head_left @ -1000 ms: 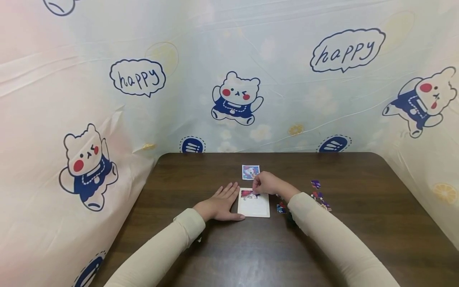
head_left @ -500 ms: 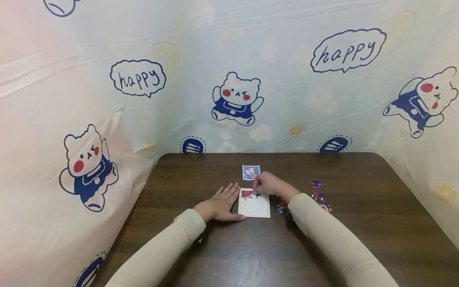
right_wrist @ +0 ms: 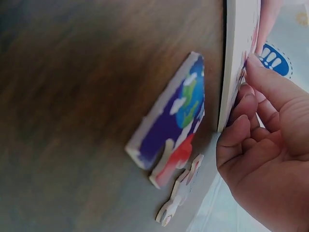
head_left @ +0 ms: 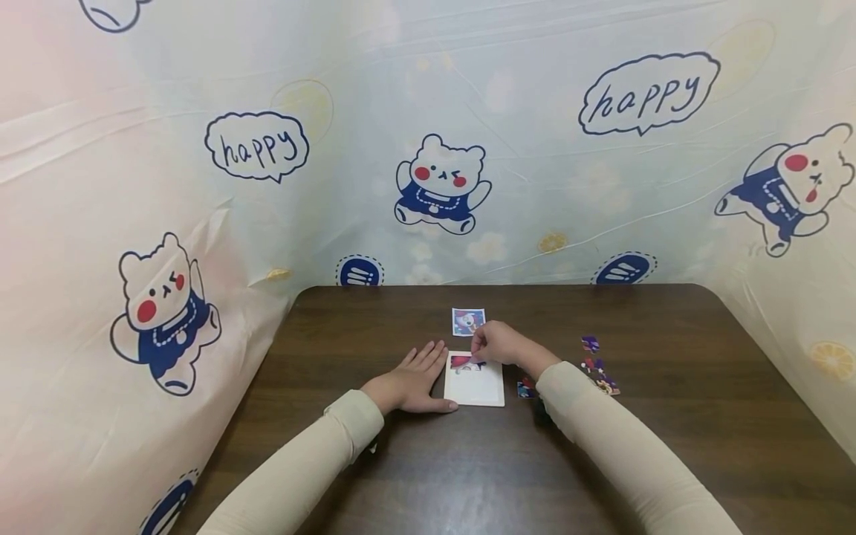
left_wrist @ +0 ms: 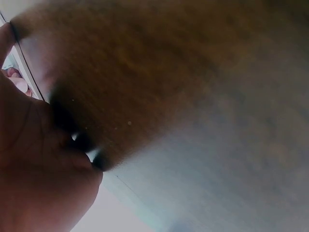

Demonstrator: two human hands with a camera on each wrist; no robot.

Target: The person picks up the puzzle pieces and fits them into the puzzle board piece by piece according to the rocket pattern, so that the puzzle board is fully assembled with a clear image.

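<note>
Hardly anything has moved since a second ago: the right hand (head_left: 496, 343) stays at the far side of the tray (head_left: 473, 390), and the left hand (head_left: 416, 383) stays spread beside it. From where I stand the tray is a pale, squarish slab lying flat on the table (head_left: 401, 483), straight in front of the person; red, white and purple artwork fills a patch along its far left, and the rest of its face is white. Its side edges run away from the person, nearly straight, but I can't tell which side is longer. Thumb and curled fingers of the right hand pinch a purplish piece (head_left: 478, 363) at that patch; the fingers hide most of it, so its long axis is unclear. The left hand grips nothing, palm down, thumb at the tray's near left corner. Beyond the tray lies a small card (head_left: 468, 322); to its right, loose pieces (head_left: 600, 377).
</note>
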